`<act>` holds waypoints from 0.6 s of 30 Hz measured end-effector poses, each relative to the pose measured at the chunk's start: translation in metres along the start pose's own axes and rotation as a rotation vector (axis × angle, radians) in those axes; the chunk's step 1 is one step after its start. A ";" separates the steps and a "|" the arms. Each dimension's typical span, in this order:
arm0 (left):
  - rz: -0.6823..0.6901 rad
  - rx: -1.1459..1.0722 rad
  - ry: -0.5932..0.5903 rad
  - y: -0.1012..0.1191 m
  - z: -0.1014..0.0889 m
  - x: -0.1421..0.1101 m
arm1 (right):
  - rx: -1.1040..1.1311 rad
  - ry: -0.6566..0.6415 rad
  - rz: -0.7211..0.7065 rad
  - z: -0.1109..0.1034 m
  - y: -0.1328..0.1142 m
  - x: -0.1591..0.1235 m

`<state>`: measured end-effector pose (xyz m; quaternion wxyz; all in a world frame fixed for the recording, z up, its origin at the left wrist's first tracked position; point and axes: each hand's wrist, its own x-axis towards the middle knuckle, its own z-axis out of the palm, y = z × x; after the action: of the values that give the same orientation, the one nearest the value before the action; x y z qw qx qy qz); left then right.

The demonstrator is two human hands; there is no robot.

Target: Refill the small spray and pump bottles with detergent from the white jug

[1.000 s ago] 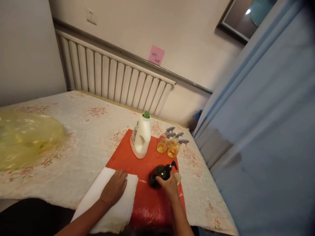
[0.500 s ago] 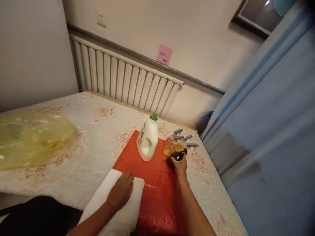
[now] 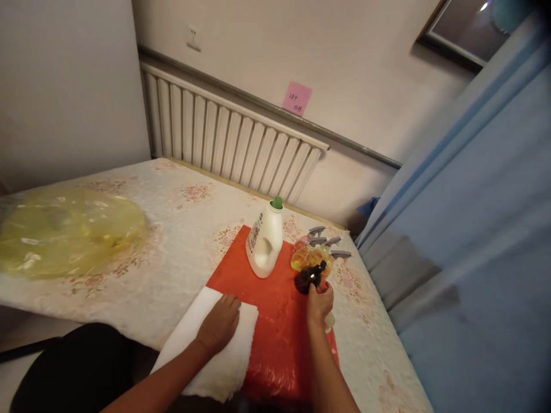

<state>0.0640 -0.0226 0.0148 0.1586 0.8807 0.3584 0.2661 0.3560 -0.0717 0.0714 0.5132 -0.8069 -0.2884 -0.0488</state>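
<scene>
Two hands at work. The right hand (image 3: pixel 321 304) is at the near side of the glossy black pump bottle (image 3: pixel 306 280); thumb appears to meet its lower side, fingers half curled, grip cannot be told. Bottle is on the shiny red plastic-looking sheet (image 3: pixel 275 341), just in front of the cluster of small clear bottles with grey levers (image 3: pixel 300 260); contact between them not resolvable. The left hand (image 3: pixel 220 324) lies on the folded white towel (image 3: pixel 236 351), fingers loosely bent; whether it pinches the cloth, cannot tell. White plastic jug with green top (image 3: pixel 260 246) stands apart, left of the bottle. Handling notes (judgement): steady the bottle low on its body; release only with the base flat; draw fingers straight back, sparing the pale round item (image 3: pixel 330 322) beside the wrist.
</scene>
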 end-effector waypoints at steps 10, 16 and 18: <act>0.010 0.005 0.013 -0.003 0.004 -0.002 | 0.213 -0.280 -0.020 0.053 -0.068 0.001; 0.004 -0.027 0.025 -0.004 0.006 -0.003 | 0.231 -0.439 -0.030 0.090 -0.100 0.003; -0.001 -0.015 0.025 -0.003 0.006 -0.003 | 0.244 -0.478 -0.021 0.100 -0.106 0.001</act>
<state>0.0639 -0.0231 0.0069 0.1606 0.8760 0.3587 0.2797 0.2805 0.0462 0.1095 0.5233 -0.7247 -0.4136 0.1729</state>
